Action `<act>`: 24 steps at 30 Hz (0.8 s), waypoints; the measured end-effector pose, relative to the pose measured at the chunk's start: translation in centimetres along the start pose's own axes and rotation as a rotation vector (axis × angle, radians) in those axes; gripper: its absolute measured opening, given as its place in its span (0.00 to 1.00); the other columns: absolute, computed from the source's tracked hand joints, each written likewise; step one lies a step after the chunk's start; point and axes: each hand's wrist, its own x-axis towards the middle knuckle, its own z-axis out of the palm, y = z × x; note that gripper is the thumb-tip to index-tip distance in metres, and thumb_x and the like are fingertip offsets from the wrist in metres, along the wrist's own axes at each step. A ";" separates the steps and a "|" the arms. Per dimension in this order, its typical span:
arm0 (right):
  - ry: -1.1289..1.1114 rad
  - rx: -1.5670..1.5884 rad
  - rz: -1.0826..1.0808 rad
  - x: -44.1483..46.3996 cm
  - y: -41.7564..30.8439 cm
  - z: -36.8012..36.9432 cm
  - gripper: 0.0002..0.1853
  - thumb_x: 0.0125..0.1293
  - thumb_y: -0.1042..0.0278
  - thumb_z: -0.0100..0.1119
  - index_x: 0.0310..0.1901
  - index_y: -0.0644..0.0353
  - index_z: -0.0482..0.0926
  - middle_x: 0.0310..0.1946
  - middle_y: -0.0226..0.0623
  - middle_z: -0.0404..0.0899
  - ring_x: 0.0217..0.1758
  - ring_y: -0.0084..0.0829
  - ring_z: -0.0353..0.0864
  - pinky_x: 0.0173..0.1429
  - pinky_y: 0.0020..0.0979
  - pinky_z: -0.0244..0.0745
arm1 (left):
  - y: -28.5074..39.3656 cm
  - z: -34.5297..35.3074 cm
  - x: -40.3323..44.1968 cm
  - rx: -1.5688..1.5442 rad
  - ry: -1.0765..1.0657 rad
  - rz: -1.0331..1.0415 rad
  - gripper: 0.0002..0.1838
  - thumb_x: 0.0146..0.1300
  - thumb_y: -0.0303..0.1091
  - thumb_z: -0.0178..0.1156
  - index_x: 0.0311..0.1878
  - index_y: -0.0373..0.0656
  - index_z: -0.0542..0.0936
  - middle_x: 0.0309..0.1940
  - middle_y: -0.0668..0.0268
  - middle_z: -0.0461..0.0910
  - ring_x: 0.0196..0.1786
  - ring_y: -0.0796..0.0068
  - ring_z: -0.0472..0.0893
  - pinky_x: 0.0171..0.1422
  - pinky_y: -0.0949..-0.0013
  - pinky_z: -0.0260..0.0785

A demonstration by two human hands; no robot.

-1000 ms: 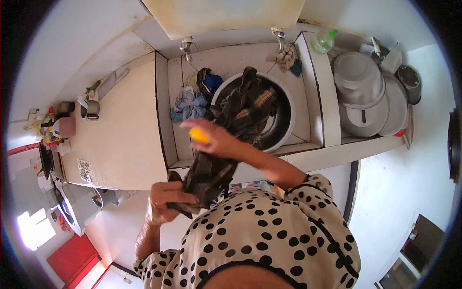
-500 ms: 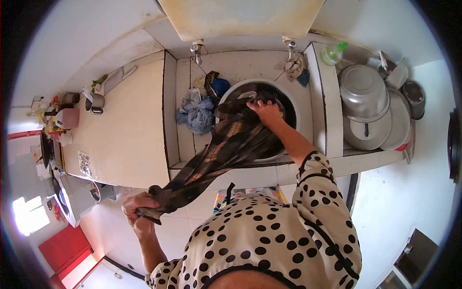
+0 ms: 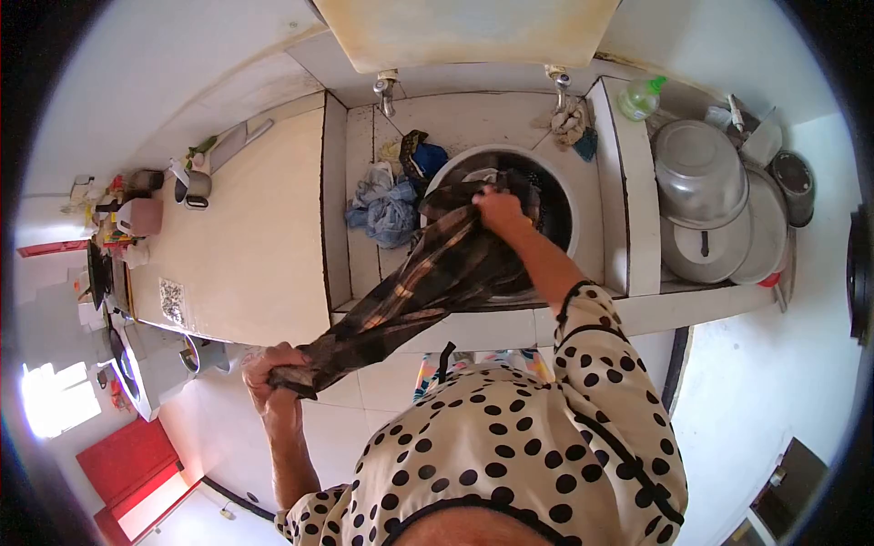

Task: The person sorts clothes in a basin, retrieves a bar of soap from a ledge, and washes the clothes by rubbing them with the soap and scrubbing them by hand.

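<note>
A dark plaid garment (image 3: 401, 296) is stretched slantwise between my two hands. My left hand (image 3: 273, 371) is closed around its lower end, out past the front edge of the sink. Over the basin, my right hand (image 3: 501, 211) grips the upper part of the same cloth. Beneath it stands a round metal basin (image 3: 570, 196) with dark, wet-looking cloth inside, partly hidden by the garment and my right forearm. Left of the basin lie a light blue garment (image 3: 382, 214) and a smaller dark and blue cloth (image 3: 421, 156).
Two taps (image 3: 386, 94) come out of the back wall above the tiled sink. A rag (image 3: 571, 120) lies under the right one. On the right ledge stand a green-capped bottle (image 3: 641, 98) and metal pots (image 3: 699, 173). A countertop (image 3: 255, 227) extends on the left.
The garment is pulled straighter between my hands. My right hand has shifted slightly and its fingers are now more closed on the cloth. The whole view has shifted a little.
</note>
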 end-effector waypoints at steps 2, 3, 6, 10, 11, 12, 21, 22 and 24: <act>0.112 0.245 0.108 0.5 2.3 -1.3 0.15 0.55 0.69 0.62 0.46 0.49 0.77 0.44 0.40 0.76 0.44 0.46 0.80 0.46 0.47 0.76 | -1.1 -1.1 0.2 0.053 0.044 -0.004 0.15 0.44 0.26 0.52 0.38 0.35 0.76 0.31 0.63 0.73 0.34 0.74 0.72 0.40 0.75 0.66; 0.226 0.412 0.147 0.2 3.3 -3.1 0.16 0.54 0.68 0.63 0.47 0.52 0.77 0.44 0.41 0.76 0.45 0.46 0.79 0.50 0.43 0.75 | -1.3 -1.2 0.8 0.006 0.121 -0.024 0.14 0.46 0.26 0.51 0.39 0.35 0.76 0.31 0.64 0.73 0.34 0.74 0.72 0.41 0.75 0.66; 0.608 0.795 0.062 -3.9 3.8 -15.0 0.16 0.54 0.67 0.63 0.45 0.56 0.76 0.43 0.44 0.77 0.47 0.43 0.79 0.52 0.39 0.72 | -2.4 -2.0 2.8 -0.141 0.277 -0.038 0.09 0.59 0.28 0.51 0.42 0.37 0.75 0.35 0.65 0.75 0.39 0.72 0.76 0.48 0.71 0.71; 0.459 0.827 0.162 -11.2 5.3 -14.9 0.14 0.54 0.66 0.64 0.43 0.57 0.78 0.41 0.43 0.79 0.46 0.40 0.80 0.51 0.36 0.73 | -5.5 -5.9 5.1 -0.429 0.431 0.018 0.13 0.66 0.35 0.53 0.48 0.38 0.76 0.44 0.57 0.80 0.48 0.65 0.81 0.54 0.59 0.75; 0.248 0.748 0.178 -12.8 4.9 -14.6 0.14 0.54 0.65 0.65 0.43 0.57 0.79 0.40 0.42 0.80 0.44 0.38 0.80 0.50 0.35 0.73 | -5.5 -5.8 5.4 -0.455 0.436 0.019 0.13 0.66 0.35 0.53 0.49 0.38 0.76 0.44 0.57 0.80 0.47 0.64 0.81 0.54 0.59 0.75; 0.037 0.666 0.194 -14.1 4.5 -14.2 0.14 0.55 0.64 0.65 0.43 0.56 0.79 0.39 0.40 0.81 0.42 0.37 0.81 0.49 0.34 0.74 | -5.2 -5.6 5.6 -0.479 0.441 0.019 0.13 0.67 0.35 0.53 0.49 0.37 0.76 0.44 0.56 0.80 0.47 0.63 0.81 0.54 0.59 0.76; 0.279 0.756 0.363 -12.2 -3.7 -10.4 0.19 0.57 0.62 0.66 0.50 0.52 0.77 0.43 0.38 0.80 0.45 0.43 0.80 0.48 0.35 0.75 | -4.5 -1.3 5.9 -0.368 0.211 0.026 0.08 0.57 0.29 0.53 0.40 0.40 0.73 0.39 0.65 0.69 0.44 0.71 0.75 0.53 0.66 0.71; 0.326 0.762 0.291 -11.1 -6.4 -10.7 0.21 0.57 0.61 0.66 0.52 0.51 0.75 0.46 0.39 0.78 0.48 0.44 0.78 0.49 0.36 0.76 | -4.7 -1.0 6.0 -0.368 0.172 0.029 0.08 0.57 0.29 0.53 0.40 0.41 0.73 0.40 0.65 0.69 0.45 0.70 0.75 0.54 0.66 0.71; 0.411 0.627 -0.001 -9.3 -11.6 -10.4 0.25 0.54 0.63 0.66 0.55 0.50 0.73 0.52 0.38 0.75 0.55 0.42 0.74 0.52 0.39 0.75 | -4.6 -0.1 6.1 -0.432 0.067 0.017 0.08 0.57 0.29 0.51 0.41 0.41 0.72 0.41 0.63 0.70 0.46 0.67 0.75 0.56 0.63 0.71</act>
